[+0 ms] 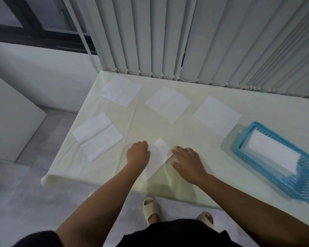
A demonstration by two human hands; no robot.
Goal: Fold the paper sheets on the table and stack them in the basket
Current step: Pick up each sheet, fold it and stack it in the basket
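Working on the folded sheet (158, 157), low on the cloth-covered table (150, 125), close to its near edge and between both hands. Pinching its left edge with the left hand (137, 155), fingers curled in on the paper. Pressing down on its right edge with the right hand (187, 162), fingers straight and spread, gripping nothing.

Probably very light and limp, closer to tissue than card: thin, white, matt. Likely to slide on the smooth cream cloth, to lift at a corner, and to tear if tugged. Best taken by a corner or along the doubled edge, with a flat palm pinning the rest. Best creased with fingertips run along the fold.

Farther back, four open sheets, flat and well apart:
- left sheet (97, 135), just left of the hands
- far-left sheet (121, 90)
- far-middle sheet (168, 103)
- far-right sheet (217, 114)

All roughly square and crossed by faint fold lines.

At right, a blue basket (239, 152): rectangular, rigid-looking plastic with slotted walls. Inside it, folded white paper (273, 152), lying lengthwise.

Beyond the far edge, pale vertical blinds (185, 32), narrow hanging slats.
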